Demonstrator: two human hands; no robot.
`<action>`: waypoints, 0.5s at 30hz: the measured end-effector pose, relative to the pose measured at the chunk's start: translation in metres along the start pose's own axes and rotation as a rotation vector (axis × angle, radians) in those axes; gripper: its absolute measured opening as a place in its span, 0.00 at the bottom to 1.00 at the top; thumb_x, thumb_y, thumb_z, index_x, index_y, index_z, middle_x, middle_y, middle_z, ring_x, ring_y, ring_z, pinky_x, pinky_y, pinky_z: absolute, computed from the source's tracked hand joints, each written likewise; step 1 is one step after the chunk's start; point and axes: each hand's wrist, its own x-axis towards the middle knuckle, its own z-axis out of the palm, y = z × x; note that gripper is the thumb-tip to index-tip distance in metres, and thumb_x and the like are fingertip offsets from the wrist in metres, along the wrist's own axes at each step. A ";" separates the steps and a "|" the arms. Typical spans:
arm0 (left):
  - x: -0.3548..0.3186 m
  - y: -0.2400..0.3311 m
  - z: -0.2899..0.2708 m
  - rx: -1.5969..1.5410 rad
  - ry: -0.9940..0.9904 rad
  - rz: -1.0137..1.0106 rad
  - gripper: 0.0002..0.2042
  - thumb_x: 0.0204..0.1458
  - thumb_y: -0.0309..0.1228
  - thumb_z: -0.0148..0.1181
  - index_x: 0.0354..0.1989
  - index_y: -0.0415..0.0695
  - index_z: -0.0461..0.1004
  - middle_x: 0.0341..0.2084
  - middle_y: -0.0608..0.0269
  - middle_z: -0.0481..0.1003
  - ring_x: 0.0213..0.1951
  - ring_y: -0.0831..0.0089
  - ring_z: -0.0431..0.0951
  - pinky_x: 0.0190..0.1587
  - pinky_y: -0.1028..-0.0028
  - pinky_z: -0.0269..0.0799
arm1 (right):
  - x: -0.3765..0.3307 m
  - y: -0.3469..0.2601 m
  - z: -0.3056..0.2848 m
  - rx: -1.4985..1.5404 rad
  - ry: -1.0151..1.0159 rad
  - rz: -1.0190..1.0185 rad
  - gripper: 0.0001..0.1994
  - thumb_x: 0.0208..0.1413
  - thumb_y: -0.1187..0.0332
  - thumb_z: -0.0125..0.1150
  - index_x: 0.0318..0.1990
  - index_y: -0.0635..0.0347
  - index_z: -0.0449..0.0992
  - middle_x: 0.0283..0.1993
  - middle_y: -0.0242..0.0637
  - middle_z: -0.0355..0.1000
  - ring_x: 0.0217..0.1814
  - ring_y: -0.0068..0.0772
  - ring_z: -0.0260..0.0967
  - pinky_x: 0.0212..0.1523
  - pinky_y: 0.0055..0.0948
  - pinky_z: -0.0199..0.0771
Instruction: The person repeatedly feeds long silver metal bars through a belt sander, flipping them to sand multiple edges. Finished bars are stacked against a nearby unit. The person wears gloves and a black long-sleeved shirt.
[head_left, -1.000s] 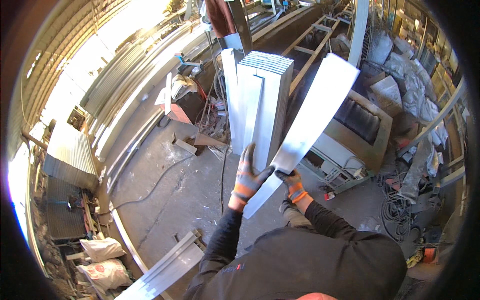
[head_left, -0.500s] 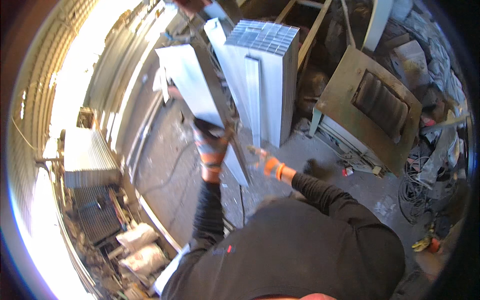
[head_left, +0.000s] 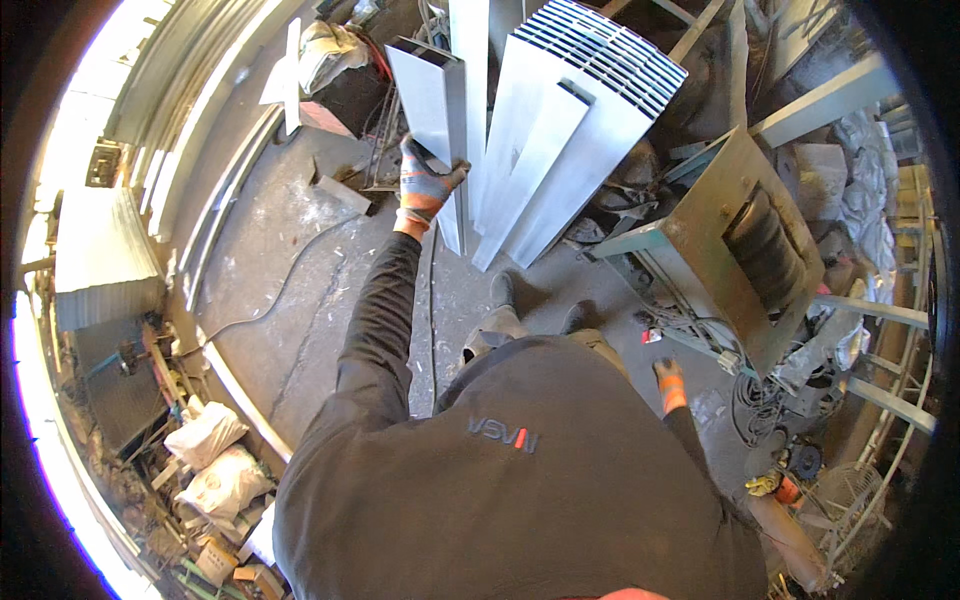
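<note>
My left hand [head_left: 428, 188], in a grey and orange work glove, is closed around a hollow rectangular metal tube [head_left: 422, 100] that stands leaning at arm's length. Beside it, on the right, is an upright stack of similar pale metal tubes [head_left: 585, 140], their open ends showing at the top. A narrower metal profile [head_left: 535, 175] leans against the front of the stack. My right hand [head_left: 670, 382], gloved alike, hangs low by my right side. Its fingers look loosely stretched out, and nothing shows in them.
Right of the stack stands a greenish metal machine housing [head_left: 700, 215] with a dark opening. A black cable [head_left: 270, 315] runs over the floor. White sacks [head_left: 225, 480] and scrap line the left side; coiled cable [head_left: 755, 405] and a wire fan guard [head_left: 845, 490] lie to the right.
My left hand has brought the tube close beside the stack and stood it more upright. My right hand has drawn back from near the stack to my side. The view has shifted.
</note>
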 end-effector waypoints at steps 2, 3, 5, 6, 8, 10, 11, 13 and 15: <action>0.011 -0.049 0.012 -0.124 -0.032 -0.191 0.52 0.43 0.29 0.89 0.73 0.37 0.55 0.63 0.46 0.74 0.61 0.58 0.77 0.68 0.60 0.76 | -0.034 0.029 0.004 0.022 0.162 0.156 0.33 0.60 0.54 0.77 0.67 0.69 0.81 0.61 0.55 0.84 0.63 0.49 0.82 0.67 0.45 0.79; 0.017 -0.070 0.016 -0.050 -0.050 -0.217 0.54 0.42 0.30 0.89 0.74 0.37 0.54 0.65 0.46 0.73 0.64 0.57 0.76 0.71 0.60 0.73 | -0.052 0.037 0.011 -0.079 0.217 0.292 0.31 0.61 0.57 0.77 0.67 0.68 0.81 0.59 0.51 0.85 0.61 0.43 0.82 0.65 0.43 0.79; 0.025 -0.103 0.030 -0.036 -0.036 -0.190 0.55 0.42 0.31 0.89 0.76 0.37 0.53 0.65 0.45 0.73 0.66 0.55 0.75 0.73 0.60 0.70 | -0.087 0.041 0.027 -0.022 0.096 0.376 0.31 0.61 0.57 0.77 0.67 0.68 0.81 0.59 0.51 0.85 0.61 0.43 0.82 0.65 0.43 0.79; 0.032 -0.116 0.036 -0.049 -0.076 -0.233 0.57 0.42 0.31 0.89 0.77 0.37 0.52 0.67 0.44 0.72 0.68 0.53 0.73 0.75 0.59 0.68 | -0.102 0.039 0.037 -0.056 0.127 0.352 0.31 0.61 0.57 0.77 0.67 0.67 0.81 0.59 0.51 0.85 0.61 0.43 0.82 0.65 0.42 0.79; 0.046 -0.135 0.053 -0.040 -0.083 -0.175 0.59 0.41 0.32 0.89 0.79 0.36 0.50 0.68 0.43 0.72 0.69 0.53 0.73 0.75 0.60 0.68 | -0.126 0.028 0.055 -0.035 0.084 0.347 0.31 0.61 0.57 0.77 0.67 0.67 0.81 0.59 0.51 0.85 0.62 0.43 0.82 0.65 0.42 0.79; 0.058 -0.146 0.076 -0.060 -0.056 -0.085 0.54 0.41 0.30 0.90 0.74 0.38 0.56 0.63 0.47 0.76 0.65 0.56 0.78 0.70 0.60 0.74 | -0.144 0.014 0.069 -0.017 0.054 0.328 0.31 0.61 0.57 0.77 0.67 0.67 0.81 0.59 0.51 0.85 0.62 0.42 0.82 0.65 0.42 0.79; 0.066 -0.152 0.084 0.006 -0.078 -0.149 0.55 0.42 0.31 0.89 0.76 0.36 0.54 0.64 0.45 0.75 0.66 0.54 0.77 0.71 0.60 0.73 | -0.150 0.007 0.075 -0.009 0.046 0.326 0.31 0.61 0.57 0.77 0.67 0.67 0.81 0.59 0.51 0.85 0.62 0.42 0.82 0.65 0.42 0.79; 0.077 -0.161 0.103 0.170 -0.118 -0.163 0.58 0.43 0.34 0.90 0.78 0.33 0.52 0.64 0.43 0.75 0.66 0.52 0.77 0.72 0.59 0.72 | -0.160 -0.005 0.082 0.003 0.040 0.321 0.31 0.61 0.57 0.77 0.67 0.67 0.81 0.59 0.50 0.85 0.62 0.42 0.82 0.65 0.42 0.79; 0.080 -0.169 0.119 0.119 -0.097 -0.099 0.58 0.43 0.35 0.90 0.78 0.32 0.53 0.64 0.42 0.75 0.67 0.50 0.77 0.72 0.59 0.72 | -0.166 -0.013 0.087 0.021 0.040 0.326 0.31 0.61 0.57 0.77 0.67 0.66 0.81 0.59 0.50 0.85 0.62 0.42 0.82 0.65 0.42 0.79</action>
